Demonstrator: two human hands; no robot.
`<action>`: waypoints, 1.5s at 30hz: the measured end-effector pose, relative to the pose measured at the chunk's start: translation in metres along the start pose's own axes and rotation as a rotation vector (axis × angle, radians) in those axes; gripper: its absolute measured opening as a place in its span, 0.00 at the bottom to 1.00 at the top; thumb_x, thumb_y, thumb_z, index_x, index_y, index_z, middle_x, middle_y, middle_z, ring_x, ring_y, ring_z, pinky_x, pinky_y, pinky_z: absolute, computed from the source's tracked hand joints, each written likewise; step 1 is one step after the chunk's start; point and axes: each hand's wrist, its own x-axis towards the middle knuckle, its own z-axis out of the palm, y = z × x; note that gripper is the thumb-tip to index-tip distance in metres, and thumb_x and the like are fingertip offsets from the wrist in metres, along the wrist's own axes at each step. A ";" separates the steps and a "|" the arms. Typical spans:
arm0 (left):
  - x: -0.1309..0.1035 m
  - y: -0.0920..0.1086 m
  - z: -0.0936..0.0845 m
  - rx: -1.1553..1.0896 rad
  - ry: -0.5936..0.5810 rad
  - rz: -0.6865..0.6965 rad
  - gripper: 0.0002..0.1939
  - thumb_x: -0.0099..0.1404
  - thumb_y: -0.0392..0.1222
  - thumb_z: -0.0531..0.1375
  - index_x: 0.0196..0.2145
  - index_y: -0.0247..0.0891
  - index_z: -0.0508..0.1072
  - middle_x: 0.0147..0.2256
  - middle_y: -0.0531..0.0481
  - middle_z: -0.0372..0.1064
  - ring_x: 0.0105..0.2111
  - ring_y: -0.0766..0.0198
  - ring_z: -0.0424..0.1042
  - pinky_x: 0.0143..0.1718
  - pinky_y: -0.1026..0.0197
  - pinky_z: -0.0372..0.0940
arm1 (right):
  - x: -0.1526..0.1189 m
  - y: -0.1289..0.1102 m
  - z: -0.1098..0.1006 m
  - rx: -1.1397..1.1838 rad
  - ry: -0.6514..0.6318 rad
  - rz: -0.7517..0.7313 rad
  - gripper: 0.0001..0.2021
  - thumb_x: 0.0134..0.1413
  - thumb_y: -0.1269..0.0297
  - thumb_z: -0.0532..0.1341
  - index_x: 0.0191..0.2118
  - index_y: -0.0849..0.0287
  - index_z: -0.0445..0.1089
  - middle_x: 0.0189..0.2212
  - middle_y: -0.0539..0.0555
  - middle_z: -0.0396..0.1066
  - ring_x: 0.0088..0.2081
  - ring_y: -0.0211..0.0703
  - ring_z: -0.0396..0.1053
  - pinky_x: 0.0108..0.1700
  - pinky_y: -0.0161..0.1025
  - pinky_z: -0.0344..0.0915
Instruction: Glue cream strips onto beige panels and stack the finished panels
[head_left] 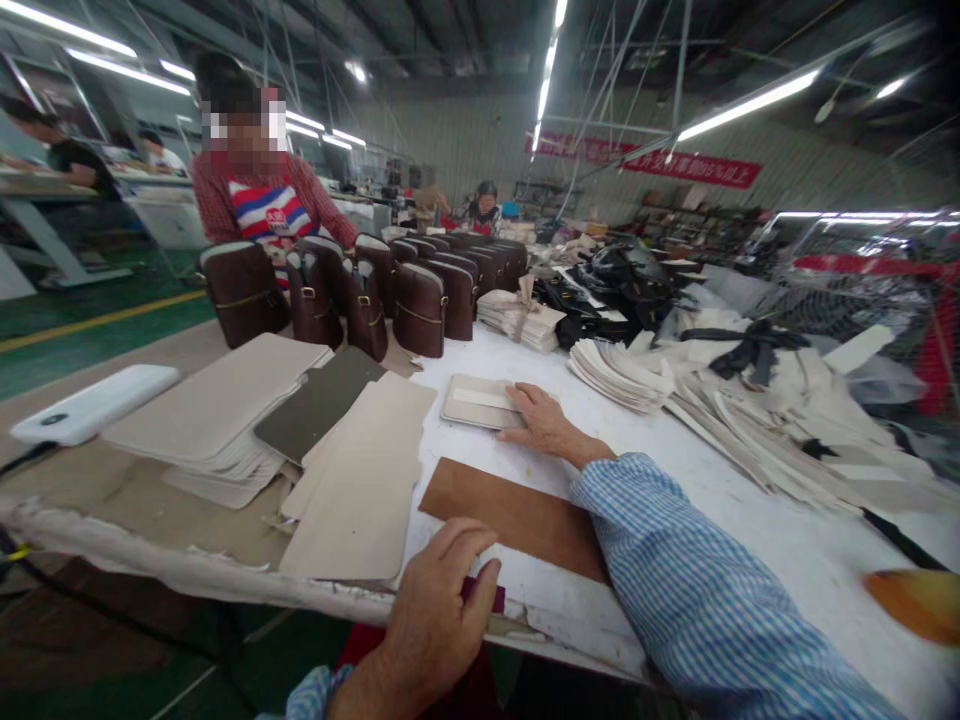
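My right hand [551, 425] reaches across the white tabletop. Its fingers lie stretched over the right end of a small beige panel [480, 395] with a paler strip along it, the thumb apart at the near edge. Close to the front edge of the table is my left hand [442, 605], fingers bent and thumb apart, with nothing visible held. Just behind its thumb shows a small maroon piece [489, 597]. Between my hands lies a flat brown strip [517, 515], its right end under my right sleeve. Large beige panels [367, 480] lie left of it.
More beige panels [217, 400], a dark olive panel [322, 400] and a white power bank [97, 400] lie leftward. Several dark brown bags [420, 310] stand behind, near a co-worker [262, 200]. Beige strips [622, 375] and black material [622, 285] pile up right.
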 end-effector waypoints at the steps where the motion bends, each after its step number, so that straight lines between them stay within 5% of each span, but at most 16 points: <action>1: 0.000 0.000 0.000 -0.010 -0.004 0.003 0.10 0.71 0.33 0.58 0.48 0.40 0.73 0.45 0.48 0.76 0.45 0.61 0.77 0.47 0.60 0.72 | 0.001 0.001 0.003 -0.024 -0.023 -0.013 0.46 0.56 0.48 0.72 0.73 0.65 0.56 0.72 0.69 0.50 0.72 0.63 0.48 0.73 0.58 0.46; 7: 0.000 0.001 -0.001 -0.030 -0.041 -0.004 0.09 0.71 0.33 0.58 0.48 0.40 0.73 0.44 0.48 0.75 0.44 0.61 0.76 0.45 0.60 0.70 | 0.003 0.009 0.008 -0.107 -0.102 -0.023 0.37 0.67 0.46 0.63 0.72 0.63 0.58 0.71 0.67 0.54 0.71 0.60 0.52 0.71 0.59 0.52; 30: -0.003 -0.002 0.002 -0.044 -0.107 -0.021 0.08 0.71 0.33 0.57 0.45 0.41 0.74 0.42 0.49 0.75 0.41 0.61 0.75 0.43 0.60 0.67 | 0.003 0.004 0.011 -0.194 -0.055 -0.071 0.28 0.73 0.48 0.57 0.69 0.61 0.62 0.69 0.65 0.58 0.68 0.60 0.57 0.67 0.62 0.58; 38: -0.004 -0.002 0.002 -0.068 -0.125 -0.034 0.08 0.72 0.34 0.58 0.46 0.41 0.74 0.43 0.49 0.75 0.42 0.60 0.75 0.43 0.59 0.67 | -0.004 0.028 0.012 -0.155 -0.017 -0.073 0.38 0.67 0.44 0.62 0.73 0.63 0.56 0.73 0.69 0.48 0.72 0.64 0.50 0.70 0.62 0.54; 45: -0.001 0.001 0.002 -0.050 -0.123 -0.012 0.08 0.72 0.33 0.57 0.44 0.41 0.74 0.42 0.51 0.75 0.41 0.62 0.75 0.42 0.60 0.66 | -0.011 0.055 0.014 -0.101 -0.012 -0.086 0.40 0.67 0.42 0.59 0.71 0.71 0.58 0.70 0.73 0.52 0.71 0.62 0.54 0.73 0.54 0.53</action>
